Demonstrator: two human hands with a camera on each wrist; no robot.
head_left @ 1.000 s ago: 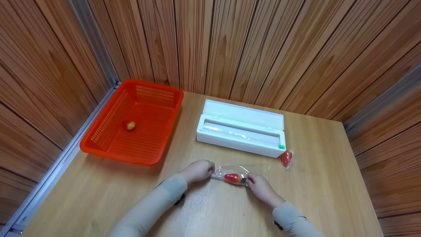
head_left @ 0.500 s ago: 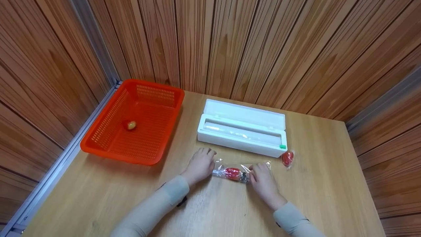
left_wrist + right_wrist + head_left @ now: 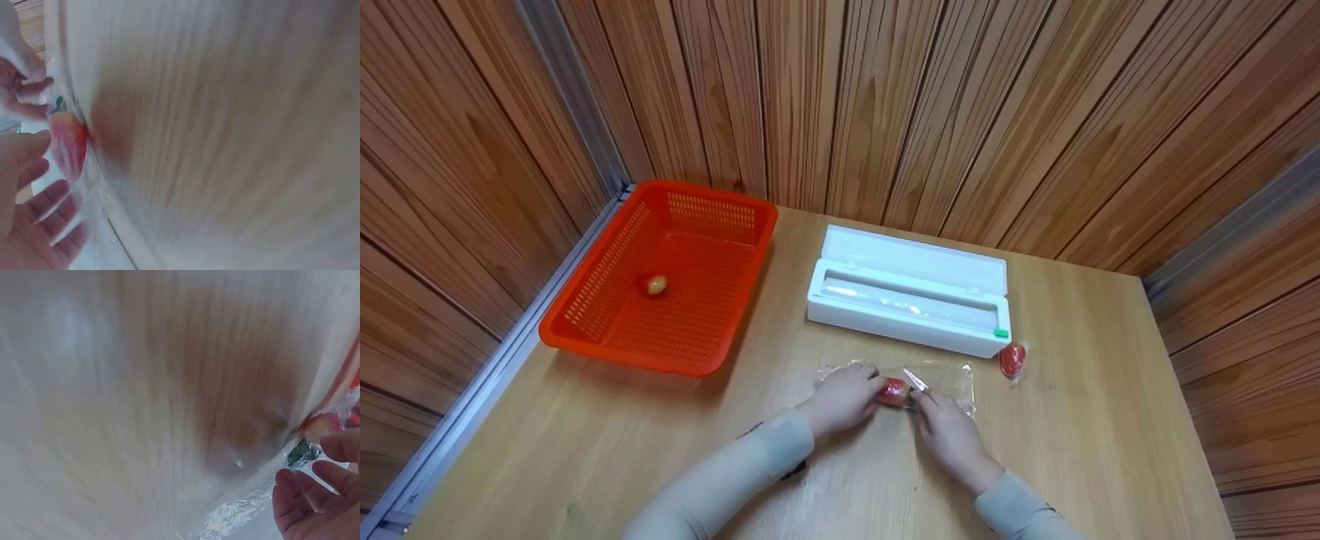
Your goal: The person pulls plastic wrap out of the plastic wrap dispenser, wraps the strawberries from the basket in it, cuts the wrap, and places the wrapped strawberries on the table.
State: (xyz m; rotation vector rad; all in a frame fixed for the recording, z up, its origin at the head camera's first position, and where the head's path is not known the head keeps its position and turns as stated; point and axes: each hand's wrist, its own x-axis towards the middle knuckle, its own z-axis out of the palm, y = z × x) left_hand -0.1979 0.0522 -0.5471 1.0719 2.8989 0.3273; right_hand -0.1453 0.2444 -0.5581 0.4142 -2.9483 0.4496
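A red strawberry (image 3: 894, 391) with a pale shoulder and green leaves lies on a sheet of clear cling film (image 3: 956, 379). My left hand (image 3: 844, 397) covers its pointed end in the head view. In the left wrist view the thumb is right at the strawberry (image 3: 68, 147) and the other fingers are loosely spread beside it. At the leafy end is my right hand (image 3: 954, 439), a raised fold of film by its fingertips. The right wrist view has its thumb and fingers apart around the dark green leaves (image 3: 302, 453), wrapped in shiny film.
A white cling film box (image 3: 911, 334) with raised lid and a green slider (image 3: 1001, 333) stands behind the hands. By its right corner lies a film-wrapped red fruit (image 3: 1012, 360). An orange basket (image 3: 705, 365) at left holds a small yellowish-red fruit (image 3: 657, 285).
My left hand lets go of the twisted film end and moves right, over the strawberry's tip. The film has spread out flatter, and my right hand stays by the leaves.
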